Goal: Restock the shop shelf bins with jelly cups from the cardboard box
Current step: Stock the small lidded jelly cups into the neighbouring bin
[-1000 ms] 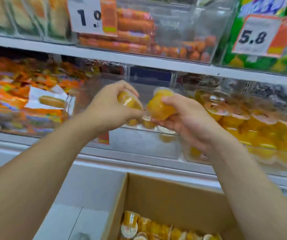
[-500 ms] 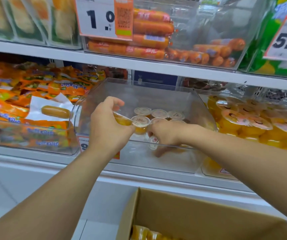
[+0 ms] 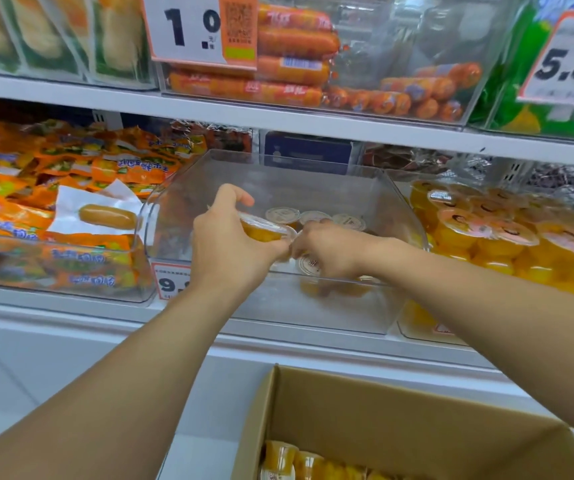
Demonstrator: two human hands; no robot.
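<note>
A: What sits at the far left?

B: A clear bin (image 3: 70, 271) of orange snack packs (image 3: 81, 244), with a sausage picture card (image 3: 105, 214) lying on top. Above it, on the upper shelf (image 3: 278, 117), stand corn packs (image 3: 36, 32).

A: And next?

B: A price tag reading 1.0 (image 3: 202, 29) hangs in front of a bin of sausages (image 3: 296, 64). Below that is the middle bin (image 3: 313, 178), clear and nearly bare, with a red-edged tag (image 3: 169, 282) at its lower left corner.

A: Where are the hands?

B: Both reach over the front wall of the middle bin. The left hand (image 3: 230, 244) has its fingers curled round a jelly cup (image 3: 264, 230), tipped on its side, foil lid facing right. The right hand (image 3: 330, 251) is just beside it, fingers bent down among the cups on the bin floor; whether it grips one I cannot tell.

A: Any cups already placed?

B: A row of cups (image 3: 313, 216) stands upright behind the hands, lids up.

A: Further right?

B: A full bin of yellow jellies (image 3: 503, 244), and above it a 5.8 tag (image 3: 569, 64) over green bags (image 3: 507, 109).

A: And the box?

B: The box (image 3: 399, 410) sits open at the lower right, more cups (image 3: 296, 460) inside.
</note>
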